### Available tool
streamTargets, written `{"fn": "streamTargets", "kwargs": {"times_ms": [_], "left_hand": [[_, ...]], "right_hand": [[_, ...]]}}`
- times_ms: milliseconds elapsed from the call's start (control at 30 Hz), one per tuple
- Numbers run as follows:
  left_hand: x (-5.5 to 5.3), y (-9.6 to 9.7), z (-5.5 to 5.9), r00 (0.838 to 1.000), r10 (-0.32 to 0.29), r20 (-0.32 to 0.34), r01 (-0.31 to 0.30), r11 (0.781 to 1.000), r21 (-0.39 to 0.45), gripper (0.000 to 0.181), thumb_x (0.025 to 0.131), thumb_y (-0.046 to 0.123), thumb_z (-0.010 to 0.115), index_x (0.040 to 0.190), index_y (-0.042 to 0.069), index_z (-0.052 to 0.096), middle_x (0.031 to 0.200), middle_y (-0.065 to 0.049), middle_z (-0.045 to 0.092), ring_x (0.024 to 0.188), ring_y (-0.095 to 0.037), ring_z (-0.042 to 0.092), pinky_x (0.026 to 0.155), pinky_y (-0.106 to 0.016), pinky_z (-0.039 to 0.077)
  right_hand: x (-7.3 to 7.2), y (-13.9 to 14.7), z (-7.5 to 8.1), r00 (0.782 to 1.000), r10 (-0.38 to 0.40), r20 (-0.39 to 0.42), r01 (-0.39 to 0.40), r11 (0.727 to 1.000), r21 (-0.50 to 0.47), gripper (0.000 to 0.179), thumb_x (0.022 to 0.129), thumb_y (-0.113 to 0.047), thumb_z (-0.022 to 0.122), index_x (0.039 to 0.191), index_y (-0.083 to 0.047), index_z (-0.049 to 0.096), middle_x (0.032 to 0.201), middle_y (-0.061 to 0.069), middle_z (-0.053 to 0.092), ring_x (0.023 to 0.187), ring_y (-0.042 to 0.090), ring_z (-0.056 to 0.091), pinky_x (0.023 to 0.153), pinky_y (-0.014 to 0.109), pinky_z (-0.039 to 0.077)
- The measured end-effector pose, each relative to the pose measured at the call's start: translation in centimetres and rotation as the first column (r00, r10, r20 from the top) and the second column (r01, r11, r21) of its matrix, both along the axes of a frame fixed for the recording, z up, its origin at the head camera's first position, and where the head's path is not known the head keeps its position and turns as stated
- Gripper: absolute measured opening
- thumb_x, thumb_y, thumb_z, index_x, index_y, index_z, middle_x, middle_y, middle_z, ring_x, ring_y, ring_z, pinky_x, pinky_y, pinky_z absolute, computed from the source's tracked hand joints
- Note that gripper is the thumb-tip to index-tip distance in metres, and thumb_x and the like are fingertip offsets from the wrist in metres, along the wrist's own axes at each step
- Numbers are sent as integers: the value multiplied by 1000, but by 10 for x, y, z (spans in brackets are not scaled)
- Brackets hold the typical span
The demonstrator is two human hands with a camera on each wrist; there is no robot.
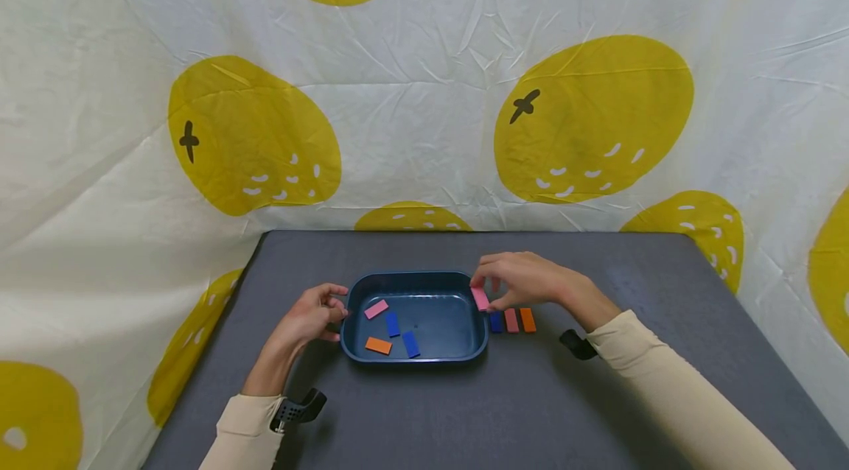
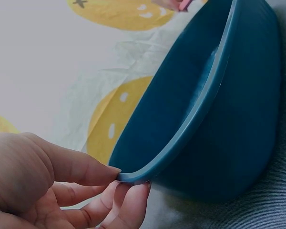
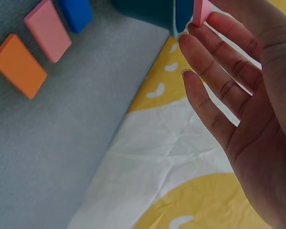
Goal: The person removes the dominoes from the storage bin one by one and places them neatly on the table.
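A dark blue rectangular tub (image 1: 416, 361) stands on the table in the head view. Its left rim is pinched between the thumb and fingers of my left hand (image 1: 313, 317), plainly seen in the left wrist view at the rim (image 2: 181, 136). Over the tub's right edge, my right hand (image 1: 530, 280) holds a pink block (image 1: 480, 299) by thumb and fingertips. Inside the tub lie another pink block (image 1: 376, 309), an orange block (image 1: 378, 345) and two blue blocks (image 1: 410, 344). How much of the held block the fingers cover is hard to see in the right wrist view.
Right of the tub, a blue block (image 1: 496, 322), a pink block (image 1: 511, 320) and an orange block (image 1: 527, 320) lie in a row on the grey table (image 1: 424, 418). A white cloth with yellow fruit shapes (image 1: 418, 124) hangs behind the table.
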State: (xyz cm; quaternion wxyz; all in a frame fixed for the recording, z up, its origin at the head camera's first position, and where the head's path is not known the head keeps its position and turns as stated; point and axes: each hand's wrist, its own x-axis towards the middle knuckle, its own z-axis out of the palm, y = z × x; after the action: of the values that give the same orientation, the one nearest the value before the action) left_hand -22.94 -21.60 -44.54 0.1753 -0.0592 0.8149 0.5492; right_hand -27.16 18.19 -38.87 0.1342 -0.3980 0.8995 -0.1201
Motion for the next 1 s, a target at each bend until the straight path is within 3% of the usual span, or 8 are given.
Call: {"fn": "streamTargets", "kwargs": {"times_ms": [533,1000], "left_hand": [[2,0,-3,1000,-2,-19,2,1000,-10,38,99,-1,56,137,-1,51,98,-15,57,96,-28,64,62,-38,61],[0,2,-3,1000,11,-9,-11,1000,-16,38,99,-1,57,137,0,52,99,-15,57,88,-25,62,62,-37,61]], "right_hand": [[7,34,-15,998,-60,18,61,998,-13,39,85,-31,83,121,-19,72,112,-9,64,93,11,62,74,27,52],[10,68,-35,994,-101,30,101,995,-5,36,87,-28,80,121,-19,71,112,-10,64,91,12,63,75,29,52]]}}
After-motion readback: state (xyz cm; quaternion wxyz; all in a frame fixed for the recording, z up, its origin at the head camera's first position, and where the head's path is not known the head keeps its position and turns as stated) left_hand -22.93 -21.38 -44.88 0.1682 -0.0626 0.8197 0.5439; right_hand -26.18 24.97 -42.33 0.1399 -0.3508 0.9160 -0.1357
